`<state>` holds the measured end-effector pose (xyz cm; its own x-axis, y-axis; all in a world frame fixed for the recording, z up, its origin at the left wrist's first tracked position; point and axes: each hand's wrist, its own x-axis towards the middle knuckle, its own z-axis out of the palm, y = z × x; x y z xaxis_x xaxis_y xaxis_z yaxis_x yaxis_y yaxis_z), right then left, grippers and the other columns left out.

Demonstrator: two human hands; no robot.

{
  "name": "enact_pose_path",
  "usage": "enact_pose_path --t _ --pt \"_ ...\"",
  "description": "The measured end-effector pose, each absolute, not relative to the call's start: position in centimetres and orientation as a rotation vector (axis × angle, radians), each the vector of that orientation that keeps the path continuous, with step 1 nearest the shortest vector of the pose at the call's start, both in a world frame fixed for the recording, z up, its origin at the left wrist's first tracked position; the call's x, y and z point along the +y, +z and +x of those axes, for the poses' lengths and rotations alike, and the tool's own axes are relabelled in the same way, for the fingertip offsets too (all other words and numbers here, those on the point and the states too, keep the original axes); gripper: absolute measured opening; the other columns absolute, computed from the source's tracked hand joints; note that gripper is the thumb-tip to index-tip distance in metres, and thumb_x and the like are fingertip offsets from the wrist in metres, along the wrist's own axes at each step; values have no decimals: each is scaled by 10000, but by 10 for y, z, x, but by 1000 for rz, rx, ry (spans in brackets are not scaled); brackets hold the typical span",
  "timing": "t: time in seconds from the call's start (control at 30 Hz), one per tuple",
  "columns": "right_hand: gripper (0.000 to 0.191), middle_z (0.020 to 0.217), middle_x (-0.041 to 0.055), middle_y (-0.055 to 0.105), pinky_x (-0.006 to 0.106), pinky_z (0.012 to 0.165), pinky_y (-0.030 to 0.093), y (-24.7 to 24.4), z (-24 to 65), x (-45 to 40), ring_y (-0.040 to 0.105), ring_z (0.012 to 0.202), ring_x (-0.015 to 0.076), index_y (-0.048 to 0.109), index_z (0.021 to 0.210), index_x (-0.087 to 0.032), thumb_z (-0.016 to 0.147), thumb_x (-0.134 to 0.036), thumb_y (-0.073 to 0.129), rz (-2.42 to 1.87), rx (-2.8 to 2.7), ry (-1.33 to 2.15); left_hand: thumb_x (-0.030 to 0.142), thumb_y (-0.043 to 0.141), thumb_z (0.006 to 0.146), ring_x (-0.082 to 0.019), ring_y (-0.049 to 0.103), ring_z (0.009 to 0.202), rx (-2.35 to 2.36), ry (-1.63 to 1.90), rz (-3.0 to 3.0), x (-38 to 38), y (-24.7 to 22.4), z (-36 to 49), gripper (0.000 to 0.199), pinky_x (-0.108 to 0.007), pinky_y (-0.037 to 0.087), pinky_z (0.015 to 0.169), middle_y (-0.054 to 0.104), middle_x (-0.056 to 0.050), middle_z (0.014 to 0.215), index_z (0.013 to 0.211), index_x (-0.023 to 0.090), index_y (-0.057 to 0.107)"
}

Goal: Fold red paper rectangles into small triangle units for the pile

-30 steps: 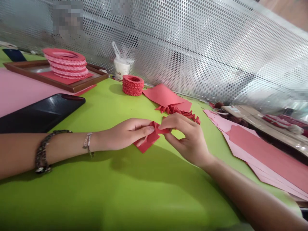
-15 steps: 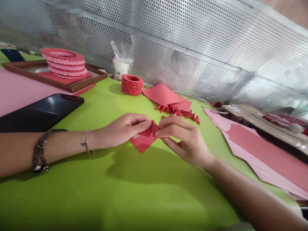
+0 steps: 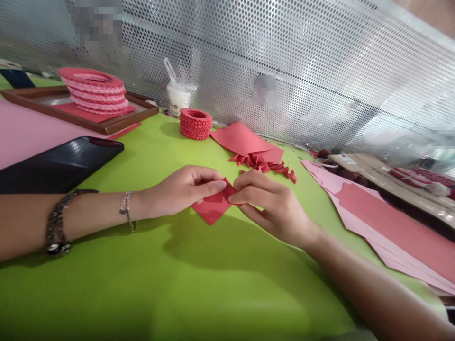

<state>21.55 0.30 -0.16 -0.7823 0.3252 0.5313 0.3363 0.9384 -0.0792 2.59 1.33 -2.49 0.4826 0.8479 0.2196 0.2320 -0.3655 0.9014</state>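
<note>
A small folded red paper (image 3: pixel 212 211) is held above the green table (image 3: pixel 227 293), one pointed corner toward me. My left hand (image 3: pixel 185 190) pinches its left side between thumb and fingers. On its right side, the thumb and fingers of my right hand (image 3: pixel 270 203) grip a folded edge. The fingers hide part of the folds. Just beyond my right hand lies a row of small folded red pieces (image 3: pixel 261 163), beside larger red sheets (image 3: pixel 241 139).
A red ring stack (image 3: pixel 195 124) stands near a white cup (image 3: pixel 177 99). Back left, a wooden frame (image 3: pixel 110 127) holds larger pink and red rings (image 3: pixel 95 90). A black phone-like object (image 3: pixel 64 163) lies left. Pink sheets (image 3: pixel 355 215) and cardboard (image 3: pixel 377 173) are at right.
The upper flap of the red paper now lies closer against the fold at my right fingertips. Both hands keep their hold and have barely moved.
</note>
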Motion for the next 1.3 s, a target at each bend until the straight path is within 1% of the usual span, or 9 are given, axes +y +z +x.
enact_pose_path --t 0.13,0.17,0.27,0.37,0.43,0.83,1.03,1.13,1.3 --pt "101 864 55 534 243 673 448 0 214 2 528 783 115 518 808 -173 824 -129 429 -466 -2552 94 327 489 755 -107 514 614 885 861 1852 14 -26 26 188 -205 411 548 573 13 670 739 167 586" --pt "59 856 49 541 249 678 454 0 213 1 533 781 118 506 842 -178 806 -150 468 -485 -2532 209 324 492 755 -103 512 611 873 859 1857 14 -26 26 184 -200 408 544 572 15 670 737 168 586" --pt "220 760 13 564 245 629 484 0 211 1 570 692 111 422 967 -181 778 -221 527 -648 -2357 742 318 496 760 -79 475 560 859 865 1890 13 -25 25 182 -173 370 497 534 32 623 709 163 576" --pt "119 644 4 570 226 564 492 -2 209 2 593 584 97 455 847 -144 845 -256 416 -819 -2237 1121 297 482 772 -65 440 532 857 862 1908 11 -23 25 180 -161 336 470 494 46 591 688 158 558" --pt "222 612 16 581 217 549 494 -3 208 3 601 558 94 481 720 -130 863 -264 375 -862 -2239 1216 279 473 778 -61 419 516 843 843 1913 9 -21 25 179 -159 322 458 467 52 572 667 156 542" --pt "197 555 -15 576 167 481 465 -4 207 1 569 482 63 489 696 -136 849 -216 394 -926 -2251 1159 275 439 790 -48 329 450 861 772 2009 8 -20 27 233 -156 265 404 346 66 506 591 153 440" --pt "206 426 -66 467 115 362 350 -1 207 -3 415 342 22 472 664 -146 841 -223 400 -1013 -2327 1045 277 390 824 -52 385 460 793 693 2031 5 -20 26 238 -159 313 439 392 64 511 624 155 431" --pt "201 458 -57 484 119 381 372 -2 207 -4 446 373 28 458 672 -151 845 -229 391 -998 -2328 1083 283 358 842 -51 403 443 801 689 2070 2 -21 27 255 -154 319 432 421 62 495 632 157 427" --pt "165 549 -34 521 154 455 439 -4 206 -3 507 462 47 441 712 -152 852 -205 373 -929 -2357 1165 244 345 842 -39 367 383 886 718 2121 1 -20 27 279 -133 282 379 400 71 426 588 156 417"
